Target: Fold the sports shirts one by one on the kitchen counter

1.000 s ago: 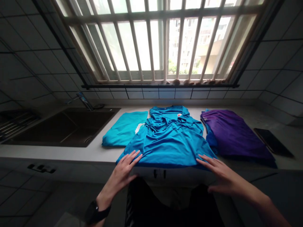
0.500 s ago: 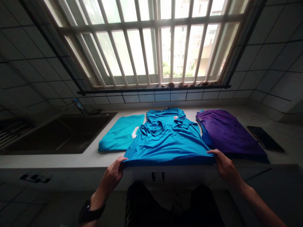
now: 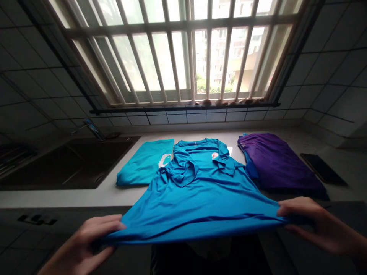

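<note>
A bright blue shirt (image 3: 197,194) lies with its collar end on the pale counter (image 3: 123,193) and its hem stretched out toward me, off the counter's front edge. My left hand (image 3: 86,244) is closed on the hem's left corner. My right hand (image 3: 315,223) is closed on the hem's right corner. Between them the hem is pulled wide and taut. Its sleeves are bunched up near the collar.
A folded teal garment (image 3: 145,164) lies left of the shirt, a purple garment (image 3: 278,162) to its right. A dark phone (image 3: 322,168) rests at the far right. A dark sink (image 3: 65,162) with a tap (image 3: 91,128) is on the left. A barred window (image 3: 183,53) stands behind.
Both hands went from lying flat on the hem to gripping its corners, then pulled the hem toward me and spread it wide. The shirt slid forward.
</note>
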Available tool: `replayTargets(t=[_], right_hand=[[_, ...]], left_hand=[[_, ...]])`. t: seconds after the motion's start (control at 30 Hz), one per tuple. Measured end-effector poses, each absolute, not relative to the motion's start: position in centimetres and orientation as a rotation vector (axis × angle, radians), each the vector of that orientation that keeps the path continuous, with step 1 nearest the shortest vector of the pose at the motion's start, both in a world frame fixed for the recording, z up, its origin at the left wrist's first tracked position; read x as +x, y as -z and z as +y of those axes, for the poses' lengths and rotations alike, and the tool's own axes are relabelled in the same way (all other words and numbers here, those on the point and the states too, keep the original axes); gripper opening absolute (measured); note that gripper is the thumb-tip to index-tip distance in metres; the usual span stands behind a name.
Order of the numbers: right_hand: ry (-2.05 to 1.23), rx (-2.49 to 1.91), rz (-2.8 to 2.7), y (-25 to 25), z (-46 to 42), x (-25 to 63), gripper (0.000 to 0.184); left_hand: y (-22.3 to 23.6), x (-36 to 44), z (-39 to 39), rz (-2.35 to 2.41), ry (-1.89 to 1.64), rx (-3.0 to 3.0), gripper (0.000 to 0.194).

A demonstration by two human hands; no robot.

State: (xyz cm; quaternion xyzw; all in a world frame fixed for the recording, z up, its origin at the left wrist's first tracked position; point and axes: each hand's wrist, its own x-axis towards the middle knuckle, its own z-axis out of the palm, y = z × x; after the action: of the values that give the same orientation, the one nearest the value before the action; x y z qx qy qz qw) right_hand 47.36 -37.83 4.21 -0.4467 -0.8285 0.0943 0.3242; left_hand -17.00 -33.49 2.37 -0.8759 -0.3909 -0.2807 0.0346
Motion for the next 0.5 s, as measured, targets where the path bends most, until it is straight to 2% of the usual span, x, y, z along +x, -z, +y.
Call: replayTargets(t=[0.07,0.13,0.17,0.23,0.33,0.43,0.5], right_hand=[[-0.159,-1.12,-2.1,-6.4,-37.4,47.4,0.023],[-0.104,-1.139,-2.04,-8.7,-35.6,46.7,0.015],[-0.112,-1.178,-2.022,-9.9,-34.1,46.1,0.016],[-0.162,-1.26,-1.972,-12.1,-30.1,44.8,0.029],[-0.133,-1.344,-1.923,-14.4,-22.4,43.3,0.041],[-0.067,-1.712,-1.902,-14.9,-15.0,42.2,0.027],[0.002,-1.898,-1.859,-14.0,-11.6,41.4,0.029]], left_hand=[[-4.4,-17.4,-33.9,-1.25,0.989,-2.592,0.057],[-7.0,-16.3,-33.0,-1.295,1.124,-2.501,0.041],[-8.4,-15.3,-31.9,-1.332,1.229,-2.404,0.031],[-11.2,-12.7,-28.7,-1.363,1.211,-2.431,0.015],[-14.5,-8.7,-21.8,-1.608,1.025,-2.457,0.03],[-15.6,-5.2,-14.3,-1.785,0.713,-2.537,0.037],[-14.7,-3.1,-10.2,-1.943,0.534,-2.482,0.029]])
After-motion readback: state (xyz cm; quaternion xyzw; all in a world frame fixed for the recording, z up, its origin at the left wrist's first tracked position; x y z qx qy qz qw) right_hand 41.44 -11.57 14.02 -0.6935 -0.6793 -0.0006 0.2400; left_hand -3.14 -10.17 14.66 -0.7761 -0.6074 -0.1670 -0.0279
